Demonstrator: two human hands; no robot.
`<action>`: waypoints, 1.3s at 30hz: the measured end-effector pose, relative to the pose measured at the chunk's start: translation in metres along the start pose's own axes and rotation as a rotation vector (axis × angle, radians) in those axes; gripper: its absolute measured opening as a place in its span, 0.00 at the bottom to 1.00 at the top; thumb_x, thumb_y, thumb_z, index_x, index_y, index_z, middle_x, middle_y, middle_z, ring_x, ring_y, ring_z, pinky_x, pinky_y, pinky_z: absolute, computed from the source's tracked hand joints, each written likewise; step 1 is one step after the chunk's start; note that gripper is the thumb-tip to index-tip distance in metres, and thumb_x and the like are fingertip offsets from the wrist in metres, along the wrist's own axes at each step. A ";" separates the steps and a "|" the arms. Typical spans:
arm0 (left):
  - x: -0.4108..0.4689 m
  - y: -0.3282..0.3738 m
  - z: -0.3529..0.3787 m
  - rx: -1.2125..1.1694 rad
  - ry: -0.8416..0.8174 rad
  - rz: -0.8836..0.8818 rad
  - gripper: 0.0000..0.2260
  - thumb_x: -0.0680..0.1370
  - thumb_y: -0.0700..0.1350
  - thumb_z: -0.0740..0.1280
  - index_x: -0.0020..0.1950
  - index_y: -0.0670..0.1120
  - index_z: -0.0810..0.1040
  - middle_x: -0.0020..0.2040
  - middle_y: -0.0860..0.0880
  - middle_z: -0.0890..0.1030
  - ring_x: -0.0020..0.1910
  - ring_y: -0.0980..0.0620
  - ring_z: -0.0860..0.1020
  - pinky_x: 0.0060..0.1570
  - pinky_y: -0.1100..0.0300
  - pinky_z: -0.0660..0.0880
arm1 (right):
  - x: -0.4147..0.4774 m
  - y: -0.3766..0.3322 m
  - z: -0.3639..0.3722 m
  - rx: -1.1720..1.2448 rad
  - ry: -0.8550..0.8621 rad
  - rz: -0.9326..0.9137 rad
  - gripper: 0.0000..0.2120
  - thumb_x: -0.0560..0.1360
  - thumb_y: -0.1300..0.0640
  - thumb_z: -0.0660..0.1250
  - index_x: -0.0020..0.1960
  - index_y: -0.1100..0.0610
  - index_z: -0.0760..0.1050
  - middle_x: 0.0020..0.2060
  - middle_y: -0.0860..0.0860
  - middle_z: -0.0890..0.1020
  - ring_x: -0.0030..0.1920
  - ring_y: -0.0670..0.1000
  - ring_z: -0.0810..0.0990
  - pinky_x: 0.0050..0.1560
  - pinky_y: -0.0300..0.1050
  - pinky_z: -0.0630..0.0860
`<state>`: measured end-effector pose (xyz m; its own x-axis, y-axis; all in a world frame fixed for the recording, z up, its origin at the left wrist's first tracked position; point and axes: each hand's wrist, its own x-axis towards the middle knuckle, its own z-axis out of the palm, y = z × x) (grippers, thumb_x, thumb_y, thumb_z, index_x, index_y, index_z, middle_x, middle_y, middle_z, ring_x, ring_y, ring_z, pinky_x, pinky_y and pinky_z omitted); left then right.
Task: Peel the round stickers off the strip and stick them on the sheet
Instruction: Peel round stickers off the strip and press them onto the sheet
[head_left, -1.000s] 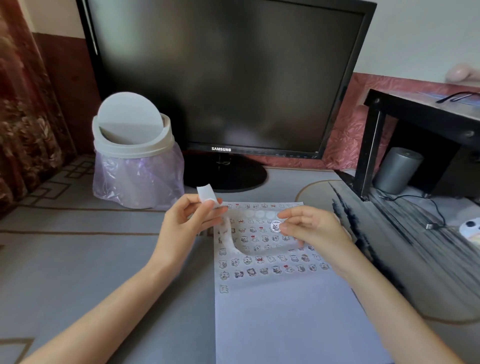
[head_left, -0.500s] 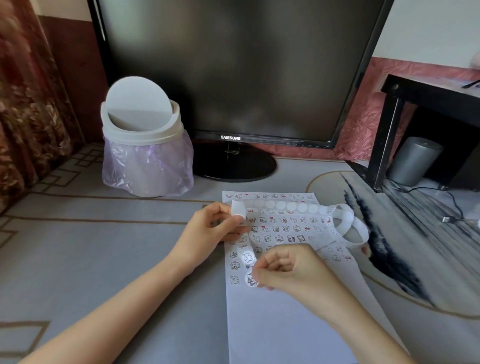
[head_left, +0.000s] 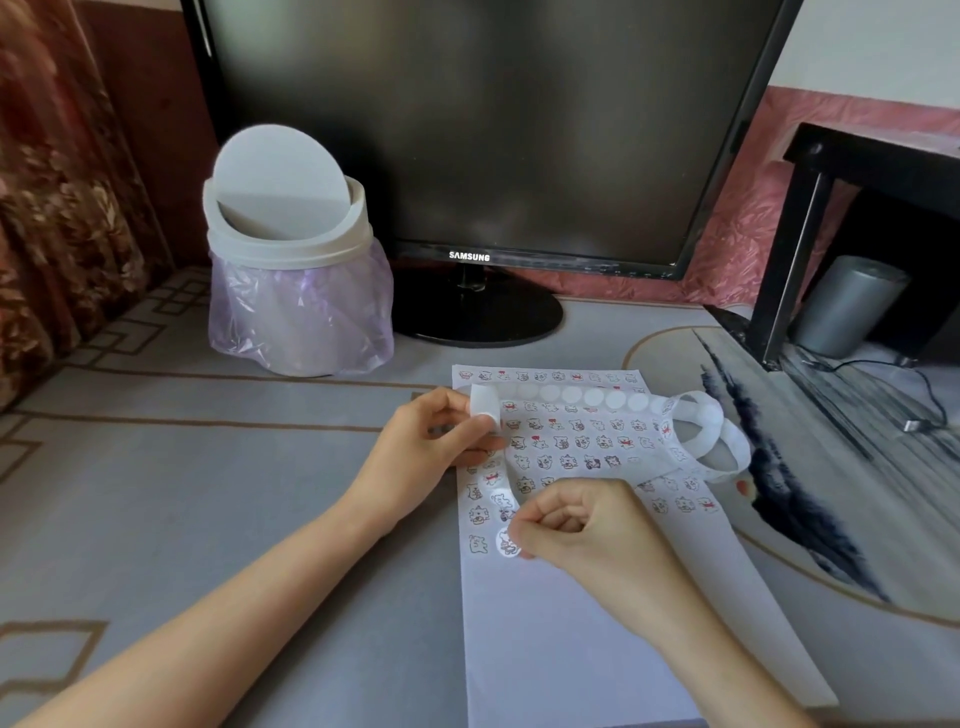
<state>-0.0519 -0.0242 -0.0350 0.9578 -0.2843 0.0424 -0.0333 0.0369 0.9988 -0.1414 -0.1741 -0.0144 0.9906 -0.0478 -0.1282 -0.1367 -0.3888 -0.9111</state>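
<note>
Rows of stickers (head_left: 566, 442) fill the top of the sheet (head_left: 571, 654) — the lower half is bare. The right hand (head_left: 576, 525) pinches a round sticker (head_left: 508, 541) onto it with curled fingers; the left hand (head_left: 434, 444) clamps the strip (head_left: 485, 404) between its fingers.

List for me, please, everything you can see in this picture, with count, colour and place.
sheet: one, white, flat on the table before the monitor.
strip: one, white, across the sheet's top, looped past its right edge.
round sticker: one, white with a drawing, at the sheet's left edge.
stuck stickers: many, dark and red drawings, rows on the sheet's upper half.
monitor: one, black, at the back.
bin: one, white with purple liner, left of the monitor.
stand: one, black, far right.
cylinder: one, grey, under the stand.
table: one, grey, under everything.
left hand: one, holds the strip's end.
right hand: one, pinches the round sticker.
</note>
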 end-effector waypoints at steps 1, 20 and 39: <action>0.000 0.000 0.000 0.000 0.001 -0.001 0.05 0.76 0.39 0.67 0.47 0.37 0.75 0.45 0.42 0.84 0.47 0.49 0.84 0.48 0.58 0.80 | 0.000 0.000 0.000 -0.002 0.004 0.000 0.06 0.66 0.63 0.73 0.33 0.54 0.81 0.29 0.51 0.83 0.31 0.44 0.79 0.38 0.37 0.74; 0.001 -0.003 -0.001 0.021 0.000 0.014 0.06 0.76 0.40 0.67 0.47 0.37 0.76 0.45 0.43 0.84 0.46 0.50 0.84 0.49 0.59 0.80 | 0.001 0.008 0.006 0.002 0.075 0.006 0.04 0.66 0.61 0.73 0.33 0.54 0.81 0.29 0.50 0.83 0.30 0.44 0.78 0.37 0.41 0.73; 0.001 -0.004 -0.001 0.022 0.001 0.017 0.04 0.76 0.40 0.67 0.46 0.38 0.76 0.45 0.43 0.84 0.47 0.49 0.84 0.49 0.58 0.80 | 0.004 0.018 0.012 -0.070 0.134 -0.018 0.02 0.65 0.57 0.73 0.35 0.51 0.81 0.29 0.48 0.83 0.31 0.45 0.79 0.38 0.47 0.76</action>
<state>-0.0501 -0.0240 -0.0393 0.9575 -0.2824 0.0596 -0.0560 0.0210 0.9982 -0.1400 -0.1698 -0.0357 0.9855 -0.1607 -0.0549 -0.1232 -0.4541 -0.8824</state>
